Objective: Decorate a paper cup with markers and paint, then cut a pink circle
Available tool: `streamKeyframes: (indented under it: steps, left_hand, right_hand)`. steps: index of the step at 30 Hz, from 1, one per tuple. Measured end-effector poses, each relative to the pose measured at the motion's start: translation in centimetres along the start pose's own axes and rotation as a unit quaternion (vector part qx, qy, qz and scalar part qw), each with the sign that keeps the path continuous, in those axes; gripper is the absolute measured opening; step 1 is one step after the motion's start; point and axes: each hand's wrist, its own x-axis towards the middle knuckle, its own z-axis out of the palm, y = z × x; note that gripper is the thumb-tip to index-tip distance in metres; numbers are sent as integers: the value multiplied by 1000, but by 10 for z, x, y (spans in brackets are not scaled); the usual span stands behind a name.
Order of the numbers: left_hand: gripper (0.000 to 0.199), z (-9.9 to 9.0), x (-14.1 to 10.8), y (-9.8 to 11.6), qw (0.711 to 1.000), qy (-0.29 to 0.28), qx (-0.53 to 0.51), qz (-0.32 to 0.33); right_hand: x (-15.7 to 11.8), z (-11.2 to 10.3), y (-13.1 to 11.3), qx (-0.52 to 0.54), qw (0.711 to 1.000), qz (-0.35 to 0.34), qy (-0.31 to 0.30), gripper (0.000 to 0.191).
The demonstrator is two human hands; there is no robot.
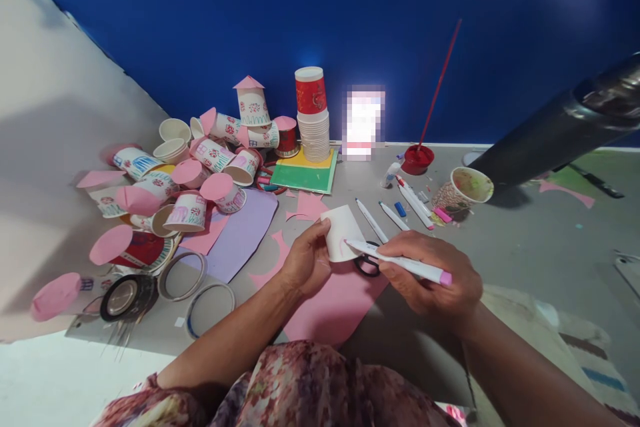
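Observation:
My left hand [306,259] is closed around a white paper cup [341,227], tilted on its side. In my right hand [433,280] is a white marker [407,265] with a pink end, and its tip touches the cup's wall. A short pink curved line shows on the cup at the tip. Behind the marker lie black-handled scissors [367,267], partly hidden. Pink paper [330,313] is spread under both hands. Two uncapped markers [371,220] and a blue cap [400,209] lie just beyond the cup.
Decorated cups with pink paper tops [187,210] crowd the left side. A tall cup stack [314,123] stands on a green-yellow booklet [305,177]. At the right are a red pot [418,159] with a stick, a stained cup [467,187] and a dark cylinder [540,127]. Tape rings [210,310] lie front left.

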Motion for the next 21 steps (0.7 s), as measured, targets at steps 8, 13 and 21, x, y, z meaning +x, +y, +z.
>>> streamKeyframes:
  steps: [8,13,21]
  left_hand:
    - [30,1,0,-1,1000,8,-8,3]
    - [28,2,1,0,1000,14,-19,3]
    - [27,1,1,-1,1000,9,-19,1]
  right_hand:
    - [2,-1,0,-31,999,-4,28,9]
    - [2,-3,-1,-35,999,-11,30,9]
    - [3,-3,-2,-42,999,-7,22,10]
